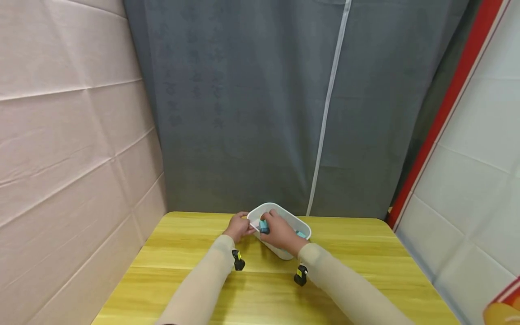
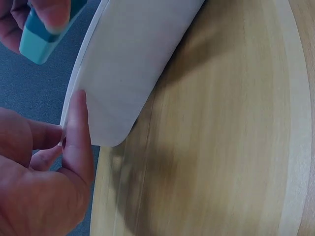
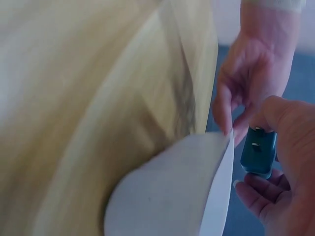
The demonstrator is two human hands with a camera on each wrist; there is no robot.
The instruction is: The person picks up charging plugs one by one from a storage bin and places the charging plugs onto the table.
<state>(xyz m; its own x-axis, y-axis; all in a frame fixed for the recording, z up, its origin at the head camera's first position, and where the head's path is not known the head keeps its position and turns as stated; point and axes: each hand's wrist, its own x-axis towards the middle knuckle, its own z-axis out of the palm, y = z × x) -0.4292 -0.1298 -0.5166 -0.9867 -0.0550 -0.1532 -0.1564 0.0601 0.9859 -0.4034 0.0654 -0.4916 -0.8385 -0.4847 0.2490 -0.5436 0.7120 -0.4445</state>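
Observation:
A white plastic bin [image 1: 280, 253] stands on the table, lifted or tilted at an angle I cannot tell. My left hand [image 1: 239, 227] pinches its left rim, with a finger along the outer wall in the left wrist view. Over the bin's opening, my right hand [image 1: 281, 233] holds a small teal block [image 3: 258, 155] between thumb and fingers. Two small metal prongs, like those of a plug, show on the block's face in the right wrist view. Another teal piece [image 1: 300, 234] lies inside the bin, partly hidden by the right hand and wrist.
The yellow wood-grain table [image 1: 195, 266] extends on both sides of the bin. A grey curtain [image 1: 243, 113] hangs right behind its back edge. Pale cloth walls [image 1: 81, 158] stand at left and right, and a red strip [image 1: 447, 108] runs along the right one.

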